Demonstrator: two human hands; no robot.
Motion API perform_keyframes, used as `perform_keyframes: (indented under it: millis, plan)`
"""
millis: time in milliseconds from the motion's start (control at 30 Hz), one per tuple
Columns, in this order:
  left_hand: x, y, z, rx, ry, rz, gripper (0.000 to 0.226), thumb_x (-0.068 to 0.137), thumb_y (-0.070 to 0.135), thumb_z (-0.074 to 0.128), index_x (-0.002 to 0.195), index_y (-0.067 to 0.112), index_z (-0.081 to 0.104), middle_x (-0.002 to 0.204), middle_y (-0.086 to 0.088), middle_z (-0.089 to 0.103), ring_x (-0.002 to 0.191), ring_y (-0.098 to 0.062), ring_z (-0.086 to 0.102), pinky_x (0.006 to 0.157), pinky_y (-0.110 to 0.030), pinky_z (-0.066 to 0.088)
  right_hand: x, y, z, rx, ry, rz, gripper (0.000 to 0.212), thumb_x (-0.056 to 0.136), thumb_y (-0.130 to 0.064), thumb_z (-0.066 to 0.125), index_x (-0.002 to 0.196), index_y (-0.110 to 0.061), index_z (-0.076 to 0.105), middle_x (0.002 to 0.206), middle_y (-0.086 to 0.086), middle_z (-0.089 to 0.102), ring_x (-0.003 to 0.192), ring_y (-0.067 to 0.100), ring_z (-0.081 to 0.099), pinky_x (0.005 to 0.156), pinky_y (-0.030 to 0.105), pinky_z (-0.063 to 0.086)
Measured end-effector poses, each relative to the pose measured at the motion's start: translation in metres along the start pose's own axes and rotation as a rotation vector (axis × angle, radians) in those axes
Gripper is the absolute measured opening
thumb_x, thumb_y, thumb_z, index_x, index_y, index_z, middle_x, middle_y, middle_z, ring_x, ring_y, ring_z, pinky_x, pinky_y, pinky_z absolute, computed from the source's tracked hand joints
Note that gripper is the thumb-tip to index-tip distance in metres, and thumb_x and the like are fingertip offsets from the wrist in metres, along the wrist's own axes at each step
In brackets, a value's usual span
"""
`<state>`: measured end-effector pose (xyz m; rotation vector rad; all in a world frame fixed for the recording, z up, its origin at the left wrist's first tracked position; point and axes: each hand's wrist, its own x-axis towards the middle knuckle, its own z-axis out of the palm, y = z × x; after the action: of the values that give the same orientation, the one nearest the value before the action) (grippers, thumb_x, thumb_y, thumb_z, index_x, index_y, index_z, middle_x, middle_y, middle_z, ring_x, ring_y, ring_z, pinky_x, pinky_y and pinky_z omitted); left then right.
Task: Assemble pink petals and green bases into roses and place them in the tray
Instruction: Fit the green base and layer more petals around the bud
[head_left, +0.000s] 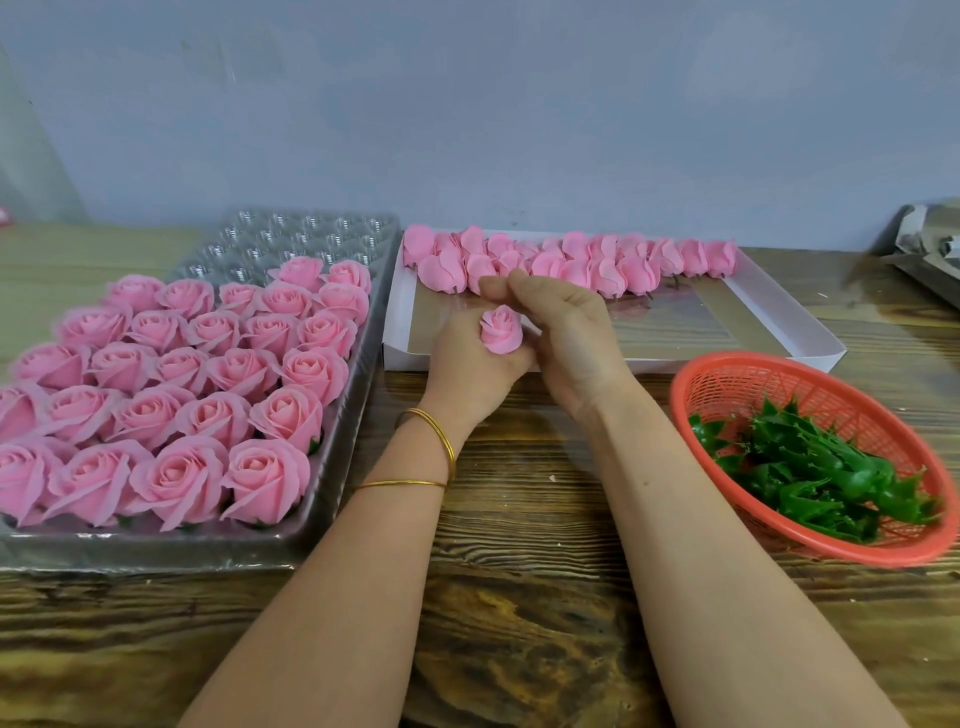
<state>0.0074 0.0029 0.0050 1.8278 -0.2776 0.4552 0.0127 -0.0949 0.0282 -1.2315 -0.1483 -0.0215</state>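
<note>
Bud (501, 331) in left hand (467, 364), right hand (571, 332) beside, roses (182, 371) filling tray (311, 234)

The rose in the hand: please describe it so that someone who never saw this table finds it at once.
Find the white box at the middle of the table. Over its near left corner, the left hand grips one rose. It alone is held; the others sit in the tray or lie in the box.
</note>
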Motion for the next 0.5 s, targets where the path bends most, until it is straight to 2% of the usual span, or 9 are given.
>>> perform_keyframes:
  millis: [67,133,200,267,367,433,500]
  plan:
    - [0.0004,-0.0002,0.0019,0.0,0.039,0.027,0.032,0.072,0.0,0.074,0.08,0.029,0.062,0.079,0.002,0.068,0.084,-0.02,0.067,0.075,-0.04,0.057,-0.0015,0.0021,0.0037,-0.018,0.0,-0.039,0.019,0.095,-0.01,0.059,0.083,-0.006,0.074,0.08,0.002,0.075,0.08,0.01,0.07,0.077,0.023,0.055]
    - [0.0007,-0.0005,0.0036,-0.024,0.071,0.043,0.039,0.072,0.002,0.075,0.08,0.036,0.058,0.078,0.012,0.065,0.086,-0.019,0.067,0.077,-0.041,0.058,-0.0025,0.0044,0.007,-0.04,-0.011,-0.055,0.02,0.095,-0.011,0.059,0.083,-0.006,0.074,0.081,0.002,0.075,0.083,0.009,0.07,0.078,0.021,0.055]
    - [0.0008,-0.0015,0.0054,-0.036,0.096,0.057,0.042,0.072,0.005,0.075,0.078,0.04,0.054,0.077,0.016,0.061,0.088,-0.018,0.067,0.079,-0.037,0.057,-0.0033,0.0056,0.0094,-0.074,-0.024,-0.046,0.025,0.097,-0.015,0.056,0.082,-0.005,0.074,0.087,0.005,0.075,0.088,0.012,0.07,0.082,0.022,0.055]
    - [0.0011,-0.0025,0.0064,-0.029,0.11,0.08,0.038,0.072,0.012,0.072,0.084,0.043,0.054,0.084,0.012,0.063,0.093,-0.015,0.065,0.083,-0.029,0.054,-0.0033,0.0062,0.0112,-0.082,-0.024,-0.011,0.03,0.099,-0.02,0.053,0.084,-0.007,0.074,0.09,0.006,0.076,0.091,0.014,0.07,0.084,0.023,0.055]
    - [0.0021,-0.0026,0.0073,-0.016,0.095,0.087,0.032,0.072,0.02,0.068,0.092,0.043,0.056,0.089,0.011,0.066,0.091,-0.002,0.061,0.08,-0.018,0.048,-0.002,0.0063,0.011,-0.136,-0.045,0.033,0.037,0.098,-0.035,0.049,0.09,-0.014,0.078,0.1,0.006,0.076,0.103,0.014,0.069,0.093,0.027,0.051]
    - [0.0025,-0.0035,0.008,0.012,0.092,0.065,0.022,0.073,0.023,0.065,0.078,0.043,0.056,0.078,0.02,0.061,0.083,0.0,0.06,0.075,-0.016,0.047,-0.0016,0.0068,0.0097,-0.243,-0.087,0.053,0.045,0.092,-0.048,0.044,0.089,-0.021,0.08,0.107,0.006,0.074,0.111,0.015,0.065,0.104,0.033,0.045]
    - [0.0027,-0.0052,0.0088,0.057,0.065,0.024,0.015,0.073,0.029,0.059,0.068,0.042,0.053,0.067,0.022,0.056,0.074,0.001,0.059,0.069,-0.01,0.046,-0.0025,0.0065,0.009,-0.292,-0.114,0.066,0.047,0.09,-0.051,0.041,0.09,-0.025,0.08,0.108,0.004,0.074,0.112,0.013,0.064,0.108,0.035,0.042]
